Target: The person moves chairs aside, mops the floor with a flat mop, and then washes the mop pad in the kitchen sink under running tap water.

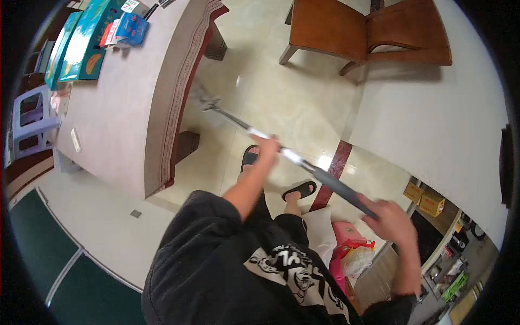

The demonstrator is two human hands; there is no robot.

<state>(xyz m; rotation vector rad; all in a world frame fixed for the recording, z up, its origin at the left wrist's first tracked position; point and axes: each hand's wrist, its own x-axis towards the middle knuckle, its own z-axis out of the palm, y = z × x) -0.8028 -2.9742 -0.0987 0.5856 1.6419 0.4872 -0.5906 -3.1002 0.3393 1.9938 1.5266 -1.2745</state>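
Observation:
Both hands grip the long pole of a mop [336, 187], which slants across the middle of the view. My left hand [265, 149] is wrapped round the pole's white middle stretch. Farther back, my right hand [392, 219] closes round the dark grey grip at the upper end and is slightly smeared by motion. The grey mop head [207, 101] is blurred, low over the pale tiled floor [260, 81], beside the edge of the cloth-covered table. Part of the head is too smeared to make out.
A cloth-covered table [119, 119] stands at left, with teal boxes [86, 46] and a blue packet [131, 28] on it. Nearby is a purple plastic stool [33, 122]. A wooden chair [330, 27] stands ahead. Pink and red bags [346, 238] sit by my right leg, near shelves.

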